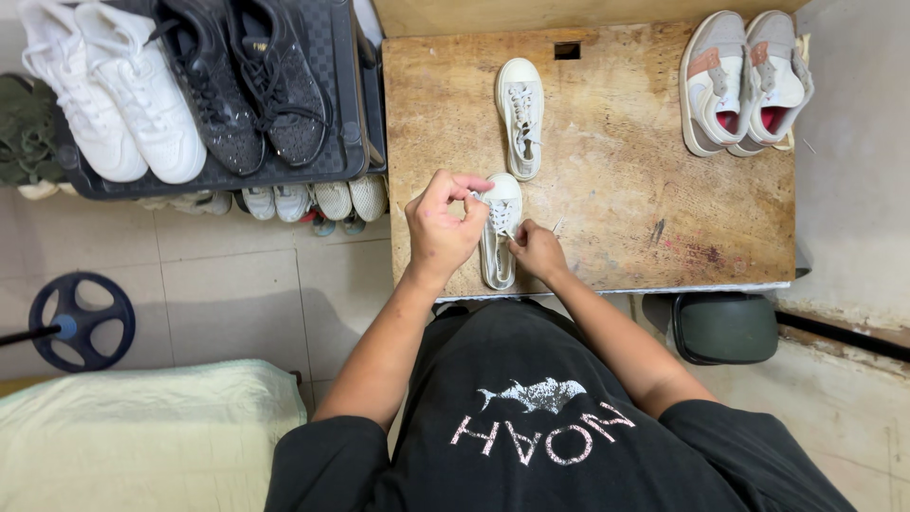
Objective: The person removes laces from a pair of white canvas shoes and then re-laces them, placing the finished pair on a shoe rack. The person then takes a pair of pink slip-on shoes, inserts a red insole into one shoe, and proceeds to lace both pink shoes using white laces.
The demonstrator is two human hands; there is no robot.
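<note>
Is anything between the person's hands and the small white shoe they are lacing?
Nothing visible. The left hand and the right hand already pinch the laces of the small white shoe on the wooden table.

Surface: a worn wooden surface [616, 190], with a small square hole near its far edge.
Near shoe: a small white sneaker [499, 237] lies at the near edge, toe pointing far.
Left hand: the left hand [444, 229] is closed, pinching a white lace [482, 196] just left of the near shoe.
Right hand: the right hand [537, 250] touches the near shoe's right side and pinches its laces.
Far shoe: a second white sneaker [521, 116] lies just beyond the first.
Far right: a pair of grey and pink sneakers [744, 81] in the corner.
Left: a black tray [346, 114] with white sneakers [109, 90] and black sneakers [246, 81].
</note>
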